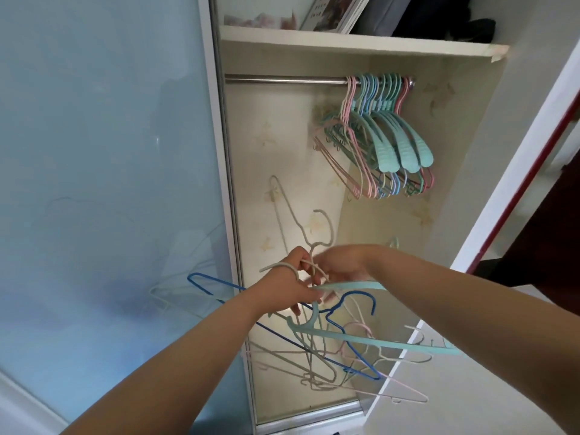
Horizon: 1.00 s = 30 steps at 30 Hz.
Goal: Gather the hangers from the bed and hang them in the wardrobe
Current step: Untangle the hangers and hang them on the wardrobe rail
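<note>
My left hand (287,282) grips a tangled bundle of hangers (329,346) in front of the open wardrobe: a dark blue wire one, a wide teal one (376,342), pale pink and beige ones. My right hand (340,266) reaches in from the right and pinches a beige hanger (296,229) whose hook sticks up above both hands. Higher up, the metal wardrobe rail (282,79) carries several teal, pink and blue hangers (383,133) bunched at its right end. The rail's left part is bare.
A frosted blue sliding door (103,183) covers the wardrobe's left side. A white shelf (361,45) above the rail holds a box and dark folded items. A white wall edge and a dark red doorway (533,171) lie to the right.
</note>
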Tool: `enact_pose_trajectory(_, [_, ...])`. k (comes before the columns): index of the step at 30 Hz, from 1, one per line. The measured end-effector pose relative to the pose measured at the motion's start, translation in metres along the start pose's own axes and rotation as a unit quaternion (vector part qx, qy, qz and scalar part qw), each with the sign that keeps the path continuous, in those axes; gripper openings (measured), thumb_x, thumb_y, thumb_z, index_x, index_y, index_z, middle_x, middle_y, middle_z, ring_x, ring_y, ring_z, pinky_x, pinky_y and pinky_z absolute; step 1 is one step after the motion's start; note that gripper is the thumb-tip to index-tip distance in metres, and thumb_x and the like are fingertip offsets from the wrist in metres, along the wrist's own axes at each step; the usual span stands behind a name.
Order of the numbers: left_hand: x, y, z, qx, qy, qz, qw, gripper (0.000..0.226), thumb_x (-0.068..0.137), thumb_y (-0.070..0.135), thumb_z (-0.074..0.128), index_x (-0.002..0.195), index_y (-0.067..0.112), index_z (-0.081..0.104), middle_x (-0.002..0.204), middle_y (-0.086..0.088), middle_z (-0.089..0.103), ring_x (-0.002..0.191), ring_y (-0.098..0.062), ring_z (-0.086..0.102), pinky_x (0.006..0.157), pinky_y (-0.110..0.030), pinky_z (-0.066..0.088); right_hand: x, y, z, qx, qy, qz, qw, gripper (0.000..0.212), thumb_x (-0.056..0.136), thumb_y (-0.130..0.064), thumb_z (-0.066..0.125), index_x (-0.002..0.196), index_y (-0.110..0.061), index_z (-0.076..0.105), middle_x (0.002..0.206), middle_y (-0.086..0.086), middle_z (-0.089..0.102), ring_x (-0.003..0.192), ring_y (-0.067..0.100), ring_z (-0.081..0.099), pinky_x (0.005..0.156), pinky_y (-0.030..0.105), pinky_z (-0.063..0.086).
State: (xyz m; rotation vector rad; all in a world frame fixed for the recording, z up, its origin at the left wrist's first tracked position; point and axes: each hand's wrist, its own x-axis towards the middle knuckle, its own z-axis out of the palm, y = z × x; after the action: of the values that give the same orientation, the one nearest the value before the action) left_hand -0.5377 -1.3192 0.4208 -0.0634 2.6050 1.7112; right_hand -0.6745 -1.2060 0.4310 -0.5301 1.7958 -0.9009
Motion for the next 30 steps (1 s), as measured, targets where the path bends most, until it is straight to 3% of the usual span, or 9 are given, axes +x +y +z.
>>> enact_pose_trajectory(3, [0.000,-0.002,0.008,0.014,-0.040,0.006,0.999,0.042,0.078,0.007,0.073,0.098,0.013,0.036,0.093,0.001,0.060,0.069,-0.022,0.062,0.052,-0.038,0.054,-0.010,0.025,0.002,-0.023,-0.149,0.011,0.989,0.020,0.089,0.004,0.047,0.101,-0.007,0.059,0.088,0.003,0.072,0.081,0.013,0.068,0.089,0.036,0.050])
enact_pose_trajectory(6, [-0.002,-0.002,0.015,0.005,-0.065,0.010,0.998,0.042,0.080,0.002,0.071,0.102,0.010,0.036,0.087,0.005,0.061,0.061,-0.025,0.059,0.053,-0.039,0.053,-0.010,0.036,0.002,-0.050,-0.162,0.006,0.986,0.027,0.085,0.001,0.062,0.112,-0.001,0.060,0.107,0.007,0.069,0.093,0.011,0.067,0.078,0.021,0.054])
enact_pose_trajectory(9, [-0.003,0.000,0.014,0.008,-0.075,0.004,0.997,0.043,0.080,0.001,0.070,0.107,0.008,0.037,0.084,0.004,0.060,0.060,-0.023,0.060,0.051,-0.033,0.053,-0.009,0.043,0.005,-0.087,-0.137,-0.008,0.987,0.025,0.089,0.000,0.062,0.113,-0.003,0.061,0.103,0.000,0.070,0.092,0.007,0.068,0.077,0.019,0.053])
enact_pose_trajectory(12, [-0.002,-0.001,0.014,0.026,-0.074,0.008,0.997,0.045,0.078,0.003,0.071,0.107,0.013,0.038,0.091,0.001,0.062,0.062,-0.022,0.062,0.053,-0.037,0.055,-0.011,0.048,0.002,-0.053,-0.159,0.000,0.986,0.013,0.090,-0.003,0.060,0.096,-0.012,0.067,0.090,-0.001,0.071,0.083,0.009,0.067,0.081,0.031,0.051])
enact_pose_trajectory(15, [0.003,-0.004,0.016,0.037,-0.069,0.006,0.997,0.044,0.076,0.007,0.071,0.101,0.023,0.038,0.102,-0.010,0.065,0.064,-0.024,0.061,0.057,-0.043,0.058,-0.013,0.051,-0.001,-0.059,-0.150,0.026,0.987,0.028,0.094,-0.002,0.053,0.081,-0.017,0.072,0.083,-0.003,0.072,0.079,0.008,0.068,0.085,0.032,0.051])
enact_pose_trajectory(19, [0.010,-0.006,0.016,0.061,-0.059,-0.011,0.996,0.047,0.073,0.016,0.076,0.097,0.029,0.038,0.106,-0.018,0.062,0.062,-0.027,0.060,0.057,-0.051,0.058,-0.024,0.047,-0.001,-0.125,-0.050,-0.005,0.991,0.017,0.089,-0.004,0.060,0.080,-0.015,0.068,0.074,-0.008,0.070,0.071,0.004,0.066,0.082,0.025,0.053])
enact_pose_trajectory(22, [0.013,-0.002,0.014,0.069,-0.054,-0.032,0.996,0.046,0.076,0.018,0.077,0.096,0.030,0.037,0.126,-0.010,0.053,0.069,-0.029,0.063,0.059,-0.044,0.060,-0.018,0.055,-0.011,-0.133,0.142,-0.092,0.977,0.016,0.090,-0.002,0.052,0.093,-0.013,0.063,0.073,-0.005,0.064,0.068,0.006,0.061,0.089,0.034,0.051])
enact_pose_trajectory(26, [0.021,-0.004,0.011,0.053,-0.062,-0.076,0.994,0.046,0.083,0.012,0.072,0.111,0.014,0.035,0.119,0.002,0.053,0.076,-0.019,0.069,0.058,-0.037,0.060,-0.009,0.038,-0.030,-0.054,0.363,-0.143,0.919,0.030,0.100,-0.012,0.034,0.082,-0.018,0.057,0.062,0.000,0.041,0.052,0.012,0.041,0.058,0.032,0.053])
enact_pose_trajectory(30, [0.031,-0.003,0.008,0.064,-0.053,-0.102,0.991,0.041,0.083,0.008,0.070,0.098,0.015,0.032,0.100,-0.001,0.068,0.074,-0.013,0.069,0.056,-0.034,0.058,-0.007,-0.022,-0.056,-0.108,0.437,-0.170,0.877,0.030,0.100,-0.013,0.031,0.089,-0.020,0.058,0.066,-0.007,0.045,0.049,0.011,0.040,0.042,0.020,0.033])
